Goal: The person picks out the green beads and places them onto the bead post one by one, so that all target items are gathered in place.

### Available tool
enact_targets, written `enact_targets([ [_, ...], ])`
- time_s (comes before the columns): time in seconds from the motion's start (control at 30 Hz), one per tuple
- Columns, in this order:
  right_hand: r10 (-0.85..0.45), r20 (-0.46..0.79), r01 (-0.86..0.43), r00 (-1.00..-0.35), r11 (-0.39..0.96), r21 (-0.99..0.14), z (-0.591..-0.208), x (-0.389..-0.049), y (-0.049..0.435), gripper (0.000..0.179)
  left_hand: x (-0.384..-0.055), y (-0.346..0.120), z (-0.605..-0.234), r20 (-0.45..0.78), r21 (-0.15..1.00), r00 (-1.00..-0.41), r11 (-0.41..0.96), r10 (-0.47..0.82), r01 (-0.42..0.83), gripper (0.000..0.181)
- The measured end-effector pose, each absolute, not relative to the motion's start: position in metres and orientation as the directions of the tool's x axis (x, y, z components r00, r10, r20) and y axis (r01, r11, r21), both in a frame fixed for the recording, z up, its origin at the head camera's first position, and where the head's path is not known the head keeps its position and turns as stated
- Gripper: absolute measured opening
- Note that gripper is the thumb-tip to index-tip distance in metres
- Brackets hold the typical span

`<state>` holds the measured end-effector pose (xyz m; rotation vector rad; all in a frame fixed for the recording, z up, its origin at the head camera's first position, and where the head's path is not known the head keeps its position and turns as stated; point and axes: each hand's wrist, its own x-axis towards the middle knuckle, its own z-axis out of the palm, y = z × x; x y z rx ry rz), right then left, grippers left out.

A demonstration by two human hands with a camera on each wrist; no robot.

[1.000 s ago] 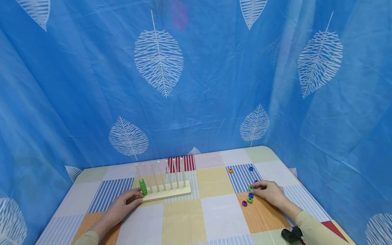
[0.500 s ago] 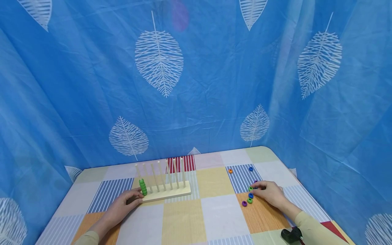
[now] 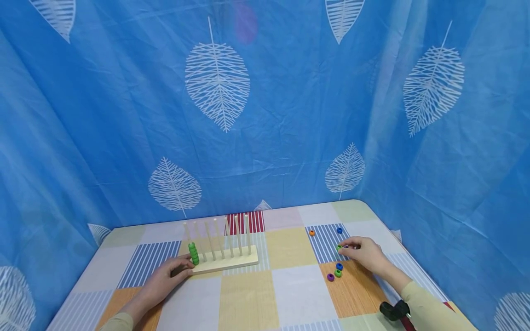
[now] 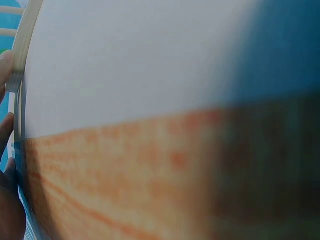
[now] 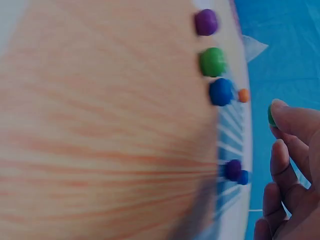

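A wooden peg rack (image 3: 232,263) with several upright pegs stands on the left part of the table. On its leftmost peg sits a stack of green beads (image 3: 193,254). My left hand (image 3: 167,276) grips the left end of the rack's base, thumb in front; in the left wrist view only part of the hand shows at the edge. My right hand (image 3: 366,255) pinches a green bead (image 5: 270,116) between thumb and finger, a little above the tabletop. Close by lie a blue bead (image 3: 339,266), a green bead (image 3: 338,273) and a purple bead (image 3: 330,277).
Farther back lie an orange bead (image 3: 312,233) and another blue bead (image 3: 339,230). A second purple bead (image 5: 233,170) is near the right hand. A black object (image 3: 394,311) is by the right forearm. Blue curtains (image 3: 281,115) surround the patchwork-covered table (image 3: 248,299).
My right hand has lifted the green bead off the table and moved slightly up and away from the blue one. The left hand stays at the rack.
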<state>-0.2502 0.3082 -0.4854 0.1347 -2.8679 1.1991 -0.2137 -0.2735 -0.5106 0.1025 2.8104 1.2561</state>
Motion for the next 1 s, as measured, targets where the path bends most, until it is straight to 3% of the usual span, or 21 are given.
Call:
enact_targets([
  [0.47,-0.184,0.172,-0.251,-0.968,0.671,-0.698,-0.429,-0.274,0.305,0.033,-0.214,-0.273,-0.509,-0.024,0.751,-0.995,0.659,0.092,0.043,0.014],
  [1.0,-0.278,0.168,-0.308,-0.946,0.601,-0.738,-0.383,-0.292,0.277,0.035,-0.217,-0.274,-0.509,-0.080,0.762,-0.994,0.647,0.071,-0.015,0.018],
])
